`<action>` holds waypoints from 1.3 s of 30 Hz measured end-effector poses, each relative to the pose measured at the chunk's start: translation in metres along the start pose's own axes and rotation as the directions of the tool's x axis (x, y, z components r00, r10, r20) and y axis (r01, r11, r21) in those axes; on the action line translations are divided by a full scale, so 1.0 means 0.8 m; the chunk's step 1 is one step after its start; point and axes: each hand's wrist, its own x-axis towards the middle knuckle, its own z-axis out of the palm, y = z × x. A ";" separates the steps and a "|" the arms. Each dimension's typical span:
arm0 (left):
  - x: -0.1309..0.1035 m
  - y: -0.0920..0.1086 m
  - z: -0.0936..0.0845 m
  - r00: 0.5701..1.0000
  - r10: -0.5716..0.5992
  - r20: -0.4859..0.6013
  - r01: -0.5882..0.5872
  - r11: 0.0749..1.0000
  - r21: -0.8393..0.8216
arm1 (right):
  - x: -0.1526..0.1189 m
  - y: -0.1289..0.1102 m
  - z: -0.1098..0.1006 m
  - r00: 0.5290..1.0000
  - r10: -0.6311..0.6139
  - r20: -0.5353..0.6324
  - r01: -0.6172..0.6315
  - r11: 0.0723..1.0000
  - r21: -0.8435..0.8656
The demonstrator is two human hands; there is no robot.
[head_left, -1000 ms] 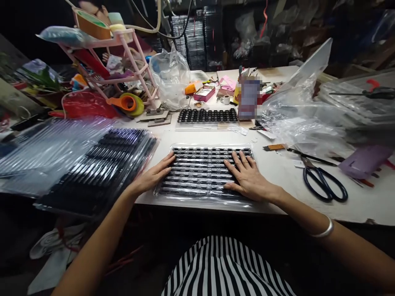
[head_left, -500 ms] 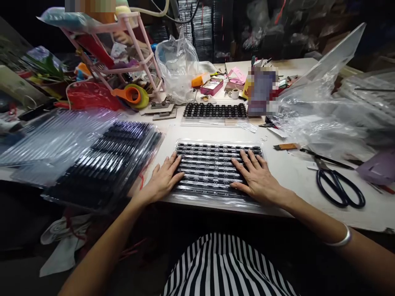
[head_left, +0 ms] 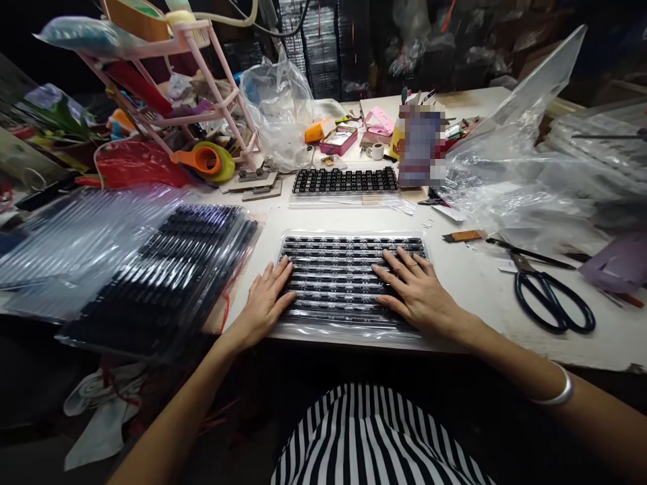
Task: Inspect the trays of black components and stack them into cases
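A clear plastic tray (head_left: 333, 283) filled with rows of small black parts lies flat at the table's front edge. My left hand (head_left: 265, 296) rests along its left side, fingers stretched out and thumb on the rows. On the right part of the tray lies my right hand (head_left: 417, 289), palm down with the fingers spread. Neither hand grips anything. Behind the tray, a block of black parts in rows (head_left: 346, 180) sits on another clear tray. Stacked trays with black parts (head_left: 166, 276) stand left of my left hand.
Large black-handled scissors (head_left: 553, 303) and an orange-handled cutter (head_left: 465, 236) lie on the right. Crumpled clear plastic (head_left: 520, 188) covers the back right. A pink rack (head_left: 222, 87) stands back left, beside a clear bag (head_left: 280, 111). Empty-looking clear trays (head_left: 75, 249) lie far left.
The view has shifted slightly, so the table's things sit a little further left. My right fingers have slid a little on the tray; the left hand stays at its left edge.
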 end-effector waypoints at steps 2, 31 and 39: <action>-0.006 -0.010 -0.012 1.000 -0.005 -0.029 -0.001 0.981 -0.192 | -0.001 0.000 -0.002 0.997 -0.072 -0.006 0.072 0.997 0.016; -0.004 -0.009 -0.078 0.974 -0.206 -0.093 0.192 0.971 -0.142 | 0.001 -0.015 -0.003 0.985 -0.134 0.112 0.134 0.991 0.001; -0.046 0.004 -0.031 0.928 -0.346 -0.134 0.284 0.895 -0.345 | 0.000 -0.013 0.002 0.987 -0.146 0.066 0.147 0.989 -0.008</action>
